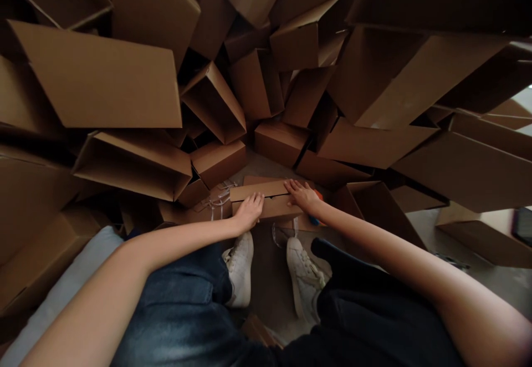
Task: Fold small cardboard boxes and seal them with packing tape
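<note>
A small brown cardboard box [276, 207] lies between my feet, its top flaps folded down and a dark narrow gap running along where they meet. My left hand [250, 210] rests on the left part of its top, fingers laid over the flaps near the gap. Spread across the right end of the box, the fingers of my right hand [302, 195] press flat on the cardboard. Just behind that hand shows part of an orange and blue object [318, 196], mostly hidden, its kind unclear. A flat piece of cardboard [253, 179] shows beneath the box.
Many open cardboard boxes [133, 159] are heaped in front and on both sides, some leaning on each other. Crumpled clear strips [216, 200] lie left of the small box. White shoes [241, 270] stand on the grey floor [272, 278] close to it.
</note>
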`<state>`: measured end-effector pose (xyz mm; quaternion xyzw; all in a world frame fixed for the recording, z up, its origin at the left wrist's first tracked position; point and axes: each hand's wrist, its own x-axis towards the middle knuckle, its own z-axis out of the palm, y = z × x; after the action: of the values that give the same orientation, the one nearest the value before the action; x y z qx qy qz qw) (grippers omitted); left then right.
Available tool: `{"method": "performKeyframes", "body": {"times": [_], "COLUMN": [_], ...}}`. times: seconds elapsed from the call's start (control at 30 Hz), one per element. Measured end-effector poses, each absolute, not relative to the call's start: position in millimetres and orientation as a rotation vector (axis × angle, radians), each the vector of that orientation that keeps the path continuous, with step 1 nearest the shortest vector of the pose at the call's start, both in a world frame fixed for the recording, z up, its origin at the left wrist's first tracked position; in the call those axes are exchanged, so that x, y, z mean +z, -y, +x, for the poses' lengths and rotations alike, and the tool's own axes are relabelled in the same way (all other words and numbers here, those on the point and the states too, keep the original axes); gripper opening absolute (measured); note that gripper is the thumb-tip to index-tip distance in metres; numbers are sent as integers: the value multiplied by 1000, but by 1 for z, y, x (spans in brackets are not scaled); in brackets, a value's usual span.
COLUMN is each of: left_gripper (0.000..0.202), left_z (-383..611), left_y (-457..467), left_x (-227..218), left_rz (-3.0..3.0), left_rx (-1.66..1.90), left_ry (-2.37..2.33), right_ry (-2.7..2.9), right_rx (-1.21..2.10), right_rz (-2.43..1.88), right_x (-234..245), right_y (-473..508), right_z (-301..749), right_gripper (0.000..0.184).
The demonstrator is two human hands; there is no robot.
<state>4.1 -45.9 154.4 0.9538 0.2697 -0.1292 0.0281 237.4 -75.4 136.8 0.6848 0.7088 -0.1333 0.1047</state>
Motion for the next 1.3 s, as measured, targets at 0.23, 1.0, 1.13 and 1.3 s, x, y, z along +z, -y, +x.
{"method": "performKeyframes", "body": {"times": [0.23, 1.0, 1.13, 1.3], "left_gripper": [79, 23, 31, 26], "left_z": [11, 31, 36, 46], "left_y": [45, -38, -53, -60], "left_x": [152, 207, 203, 199], "left_rz": [2913, 2697, 2639, 2590], "left_rx": [-520, -665, -752, -923], "left_ry": [-830, -869, -833, -714], "right_ry": [-2082, -2314, -2339, -2339], "right_rx": [-359, -309, -297, -305], "right_rz": [2056, 1732, 1700, 1666], "right_x": [133, 160, 168, 177], "right_y": [82, 69, 64, 58], "right_z": [231, 201, 206, 209], "right_gripper": [77, 59, 51, 41]}}
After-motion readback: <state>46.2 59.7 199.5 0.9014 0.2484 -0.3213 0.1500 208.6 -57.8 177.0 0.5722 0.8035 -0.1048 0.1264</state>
